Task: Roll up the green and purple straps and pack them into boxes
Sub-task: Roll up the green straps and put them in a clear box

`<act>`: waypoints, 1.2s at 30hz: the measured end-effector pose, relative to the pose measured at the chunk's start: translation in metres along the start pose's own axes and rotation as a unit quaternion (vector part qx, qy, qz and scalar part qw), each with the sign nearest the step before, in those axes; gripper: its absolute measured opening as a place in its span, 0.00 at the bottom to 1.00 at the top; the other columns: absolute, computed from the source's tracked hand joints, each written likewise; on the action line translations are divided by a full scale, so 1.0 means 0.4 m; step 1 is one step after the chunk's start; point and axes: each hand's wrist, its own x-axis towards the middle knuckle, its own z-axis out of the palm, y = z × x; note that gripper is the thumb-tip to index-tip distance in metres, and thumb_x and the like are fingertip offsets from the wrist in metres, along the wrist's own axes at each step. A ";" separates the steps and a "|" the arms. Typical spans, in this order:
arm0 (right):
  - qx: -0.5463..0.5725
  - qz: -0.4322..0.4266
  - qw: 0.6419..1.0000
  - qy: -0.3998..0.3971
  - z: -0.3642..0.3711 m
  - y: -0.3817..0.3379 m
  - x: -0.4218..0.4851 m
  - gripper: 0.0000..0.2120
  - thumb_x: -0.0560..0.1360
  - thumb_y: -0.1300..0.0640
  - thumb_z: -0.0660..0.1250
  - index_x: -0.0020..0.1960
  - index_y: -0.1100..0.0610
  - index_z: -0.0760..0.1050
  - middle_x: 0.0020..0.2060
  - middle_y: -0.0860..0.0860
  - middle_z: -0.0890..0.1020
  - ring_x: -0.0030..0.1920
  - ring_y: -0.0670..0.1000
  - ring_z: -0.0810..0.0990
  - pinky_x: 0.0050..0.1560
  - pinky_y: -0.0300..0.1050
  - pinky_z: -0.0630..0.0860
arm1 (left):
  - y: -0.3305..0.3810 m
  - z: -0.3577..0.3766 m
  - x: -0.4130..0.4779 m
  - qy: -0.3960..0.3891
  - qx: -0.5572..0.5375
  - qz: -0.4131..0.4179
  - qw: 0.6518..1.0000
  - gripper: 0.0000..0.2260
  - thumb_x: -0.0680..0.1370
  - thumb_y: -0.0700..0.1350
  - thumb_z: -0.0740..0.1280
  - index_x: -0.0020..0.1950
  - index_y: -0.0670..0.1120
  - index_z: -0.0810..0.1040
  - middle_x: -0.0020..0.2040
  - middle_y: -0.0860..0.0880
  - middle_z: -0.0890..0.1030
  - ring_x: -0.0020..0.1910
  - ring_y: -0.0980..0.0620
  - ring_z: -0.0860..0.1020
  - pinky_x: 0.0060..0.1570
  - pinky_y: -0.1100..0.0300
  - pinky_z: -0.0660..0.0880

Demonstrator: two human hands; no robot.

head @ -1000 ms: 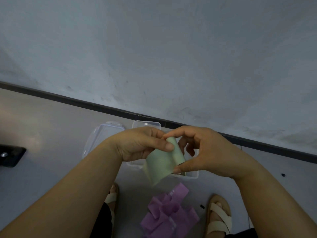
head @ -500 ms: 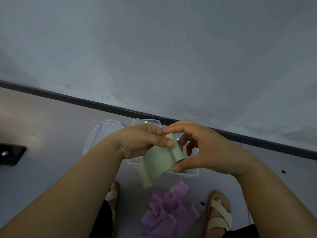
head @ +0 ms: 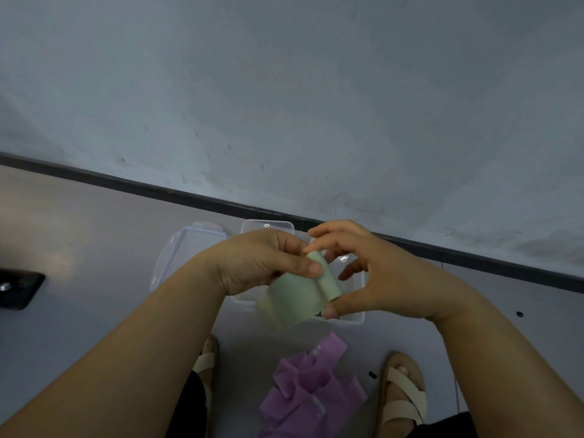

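Head view. Left hand [head: 259, 267] pinches the green strap [head: 294, 298], thumb pressed on its flat part. Right hand [head: 379, 279] holds the rolled end between thumb and forefinger, other fingers loosely spread. The strap is above the clear box [head: 355, 320] on the floor [head: 94, 248]. Purple straps [head: 313, 393] lie heaped nearer. Probably the lid [head: 189, 248] lies left of the box.

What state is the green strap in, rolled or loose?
Partly rolled: the green strap has a roll pinched by the right hand, a flat tail loose below the left hand.
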 end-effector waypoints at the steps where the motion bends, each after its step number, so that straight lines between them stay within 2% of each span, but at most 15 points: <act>1: 0.021 0.015 1.000 0.001 0.000 -0.001 0.001 0.33 0.61 0.51 0.78 0.60 0.35 0.68 0.62 0.33 0.66 0.57 0.38 0.72 0.55 0.39 0.76 | 0.000 -0.001 0.000 0.014 -0.001 0.009 1.000 0.02 0.66 0.43 0.72 0.36 0.48 0.85 0.36 0.50 0.83 0.36 0.55 0.81 0.39 0.63 0.77; 3: 0.081 0.051 0.995 0.022 0.001 -0.003 0.003 0.32 0.60 0.47 0.76 0.59 0.34 0.66 0.57 0.34 0.72 0.54 0.38 0.75 0.54 0.41 0.78 | -0.003 -0.003 0.003 0.053 -0.015 0.033 0.998 0.03 0.66 0.43 0.72 0.37 0.49 0.85 0.38 0.49 0.84 0.39 0.53 0.82 0.45 0.59 0.78; 6: 0.146 0.086 0.981 0.089 0.006 -0.001 0.013 0.24 0.59 0.37 0.67 0.54 0.39 0.71 0.49 0.40 0.80 0.49 0.39 0.80 0.53 0.41 0.78 | -0.003 0.001 0.010 0.115 -0.044 0.070 0.990 0.07 0.63 0.45 0.77 0.40 0.48 0.84 0.41 0.47 0.84 0.42 0.50 0.81 0.50 0.53 0.77; 7: 0.170 0.091 0.975 0.114 0.009 0.001 0.017 0.23 0.59 0.36 0.65 0.52 0.42 0.73 0.46 0.42 0.82 0.47 0.41 0.81 0.53 0.41 0.78 | -0.001 0.003 0.012 0.133 -0.057 0.078 0.986 0.09 0.63 0.45 0.76 0.41 0.46 0.83 0.42 0.47 0.84 0.43 0.50 0.81 0.51 0.53 0.77; 10: 0.213 0.087 0.955 0.188 0.025 0.009 0.035 0.16 0.66 0.42 0.65 0.49 0.50 0.77 0.42 0.49 0.84 0.45 0.46 0.83 0.49 0.39 0.79 | 0.001 0.005 0.018 0.165 -0.095 0.101 0.976 0.11 0.62 0.43 0.72 0.43 0.45 0.81 0.43 0.46 0.84 0.44 0.49 0.82 0.48 0.55 0.79; 12: 0.215 0.081 0.946 0.228 0.030 0.009 0.045 0.08 0.71 0.49 0.66 0.47 0.51 0.77 0.41 0.50 0.84 0.43 0.46 0.82 0.46 0.37 0.79 | 0.002 0.007 0.019 0.170 -0.114 0.117 0.972 0.10 0.62 0.42 0.72 0.42 0.45 0.80 0.42 0.47 0.84 0.43 0.50 0.82 0.45 0.58 0.80; 14: 0.219 0.074 0.940 0.250 0.031 0.010 0.049 0.05 0.72 0.52 0.67 0.47 0.51 0.78 0.40 0.51 0.84 0.42 0.47 0.83 0.45 0.38 0.79 | 0.003 0.010 0.019 0.176 -0.123 0.130 0.968 0.10 0.62 0.40 0.71 0.42 0.45 0.81 0.40 0.48 0.84 0.41 0.51 0.83 0.43 0.59 0.80; 19: 0.228 0.050 0.933 0.274 0.026 0.007 0.047 0.03 0.72 0.56 0.68 0.45 0.50 0.79 0.40 0.50 0.84 0.41 0.46 0.83 0.43 0.36 0.80 | 0.009 0.017 0.013 0.191 -0.066 0.144 0.969 0.12 0.63 0.43 0.71 0.46 0.45 0.80 0.41 0.48 0.84 0.42 0.51 0.83 0.46 0.56 0.80; 22: 0.205 0.045 0.936 0.283 0.023 0.010 0.043 0.04 0.71 0.56 0.68 0.45 0.49 0.78 0.41 0.50 0.84 0.42 0.46 0.83 0.45 0.39 0.80 | 0.011 0.024 0.011 0.207 -0.023 0.140 0.968 0.13 0.68 0.47 0.69 0.49 0.43 0.81 0.45 0.43 0.84 0.44 0.50 0.82 0.47 0.56 0.80; 26: 0.201 0.040 0.934 0.294 0.022 0.012 0.042 0.07 0.70 0.58 0.70 0.44 0.47 0.78 0.42 0.50 0.83 0.43 0.46 0.82 0.46 0.41 0.80 | 0.015 0.023 0.013 0.221 -0.019 0.147 0.964 0.09 0.72 0.42 0.68 0.50 0.43 0.82 0.45 0.44 0.85 0.43 0.50 0.83 0.45 0.59 0.81; 32: 0.235 0.027 0.925 0.296 0.020 0.009 0.044 0.10 0.68 0.62 0.72 0.44 0.48 0.79 0.40 0.47 0.84 0.42 0.43 0.82 0.43 0.36 0.79 | 0.017 0.024 0.010 0.222 -0.046 0.177 0.958 0.11 0.69 0.35 0.70 0.50 0.42 0.82 0.43 0.46 0.85 0.42 0.52 0.83 0.47 0.59 0.81; 34: 0.242 0.025 0.925 0.292 0.019 0.008 0.042 0.10 0.66 0.58 0.72 0.45 0.46 0.79 0.41 0.46 0.84 0.43 0.43 0.82 0.43 0.36 0.79 | 0.018 0.023 0.011 0.220 -0.053 0.187 0.956 0.12 0.67 0.37 0.70 0.50 0.43 0.81 0.43 0.47 0.85 0.43 0.52 0.83 0.47 0.59 0.80; 36: 0.244 0.033 0.928 0.280 0.018 0.005 0.040 0.11 0.63 0.50 0.70 0.46 0.45 0.78 0.42 0.47 0.83 0.44 0.45 0.82 0.45 0.39 0.80 | 0.018 0.021 0.010 0.221 -0.056 0.193 0.954 0.13 0.66 0.37 0.70 0.49 0.43 0.81 0.43 0.48 0.85 0.44 0.52 0.83 0.48 0.59 0.80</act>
